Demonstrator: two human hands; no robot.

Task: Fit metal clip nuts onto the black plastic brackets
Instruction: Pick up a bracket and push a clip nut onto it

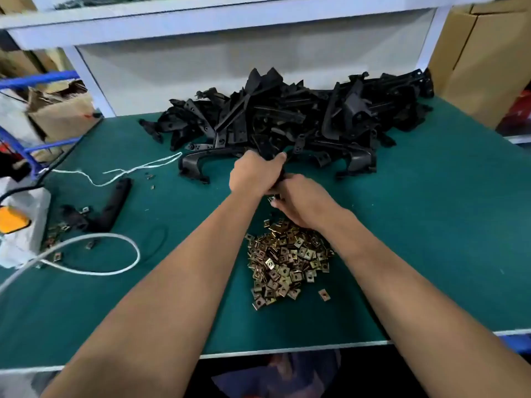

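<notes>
A big heap of black plastic brackets [287, 116] lies at the back of the green table [431, 225]. A pile of brass-coloured metal clip nuts [284, 259] sits in front of it, near the middle. My left hand [253, 173] grips a black bracket [268, 152] at the front edge of the heap. My right hand [301, 199] is pressed against the left hand and pinches a small clip nut [271, 199] at the bracket's lower end. Most of the held bracket is hidden by my fingers.
A single black bracket [112, 208] with a few loose clip nuts lies at the left. A white cable [94, 254] loops there, and a white string [138, 169] runs further back. Cardboard boxes [482, 61] stand at both sides. A white shelf frame [86, 73] rises behind.
</notes>
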